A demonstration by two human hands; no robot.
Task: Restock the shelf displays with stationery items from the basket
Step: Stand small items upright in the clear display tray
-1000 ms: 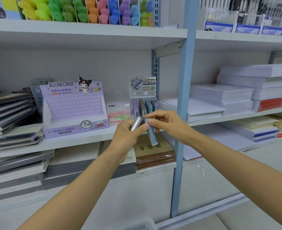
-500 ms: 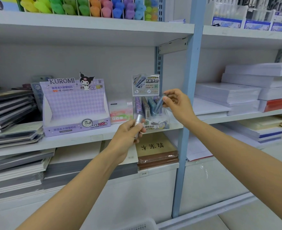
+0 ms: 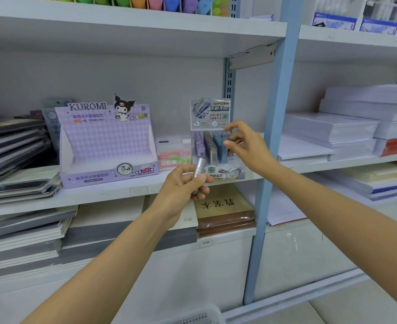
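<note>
Down by the person's feet, well below both hands, the white basket (image 3: 199,315) barely pokes into view; I can't tell what is left inside it.

Nearer the shelf, the left hand (image 3: 183,185) is curled around a silver tube (image 3: 198,168). Its top sticks up above the fingers, just in front of the shelf (image 3: 122,195) edge. That tube has not been placed yet.

Beyond it and up to the right, the right hand (image 3: 246,146) reaches into the clear display rack (image 3: 216,170). The thumb and fingertips pinch the top of a blue tube (image 3: 223,148), which stands upright in the rightmost row, beside the purple, grey and blue ones already lined up there. It looks seated or very nearly so, though the fingers have not let go.

To the left of the left hand, the purple Kuromi box (image 3: 106,146) stands with its tray showing no stock at all.

My guess is that the job is partway through. One tube is going in, the silver one is waiting, probably for the same rack just beyond its hand, and that purple box still needs filling.
</note>
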